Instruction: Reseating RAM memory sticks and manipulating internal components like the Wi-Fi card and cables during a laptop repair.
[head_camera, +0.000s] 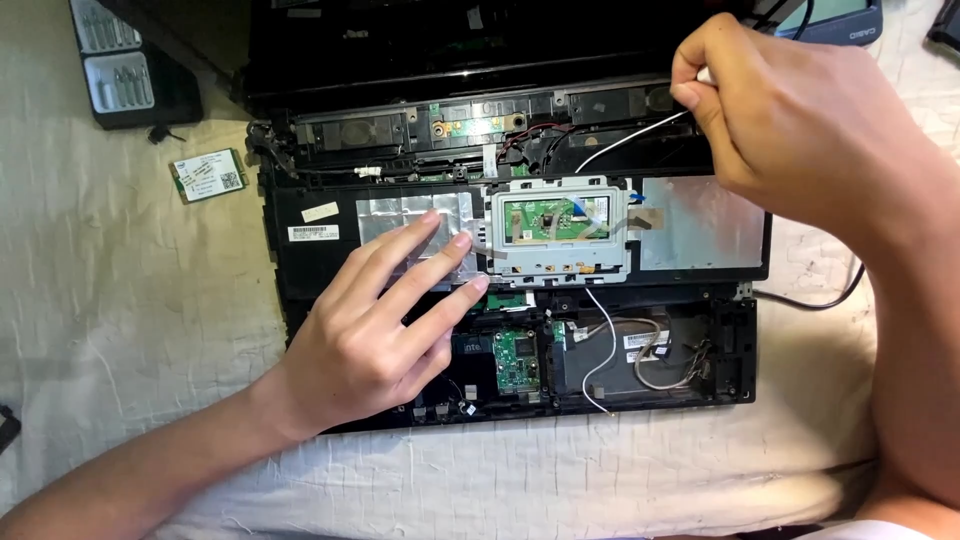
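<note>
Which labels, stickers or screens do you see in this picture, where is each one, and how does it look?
Small card: on the cloth left of the laptop, green rectangle with a white label.
Barcode sticker: on the black panel's left part, white strip with dark bars.
Plain sticker: just above it, small, pale, tilted.
Drive label: in the lower right bay, white, partly under cables.
Laptop screen: at the top, black, off.

A home repair spot, not a workshop. The opened laptop (510, 260) lies on a wrinkled cloth (130, 300). A bit set (125, 65) sits nearby.
</note>
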